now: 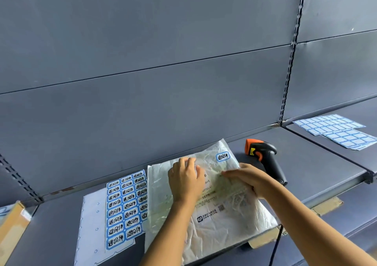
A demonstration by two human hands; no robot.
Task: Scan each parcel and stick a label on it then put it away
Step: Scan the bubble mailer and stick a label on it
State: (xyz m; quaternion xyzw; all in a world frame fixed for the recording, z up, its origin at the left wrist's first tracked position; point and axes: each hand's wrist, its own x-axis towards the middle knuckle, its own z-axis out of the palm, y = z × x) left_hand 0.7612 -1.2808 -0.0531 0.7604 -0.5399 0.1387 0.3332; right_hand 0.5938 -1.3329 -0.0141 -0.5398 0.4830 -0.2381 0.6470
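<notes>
A white crinkled plastic parcel (pixel 220 223) lies flat on the grey shelf (pixel 61 221), with a blue-edged label (pixel 222 156) stuck near its far right corner. My left hand (pixel 186 179) rests on the parcel's middle with fingers lying flat. My right hand (pixel 247 179) lies on the parcel's right part, fingers stretched leftward over it. A black and orange barcode scanner (pixel 267 159) lies on the shelf just right of the parcel, its cable running down over the front edge. A sheet of blue labels (pixel 125 208) lies left of the parcel.
Blank blue label sheets (pixel 336 130) lie on the adjoining shelf at far right. A cardboard box (pixel 12 225) sits at the left edge. The grey back panel (pixel 163 61) rises behind the shelf.
</notes>
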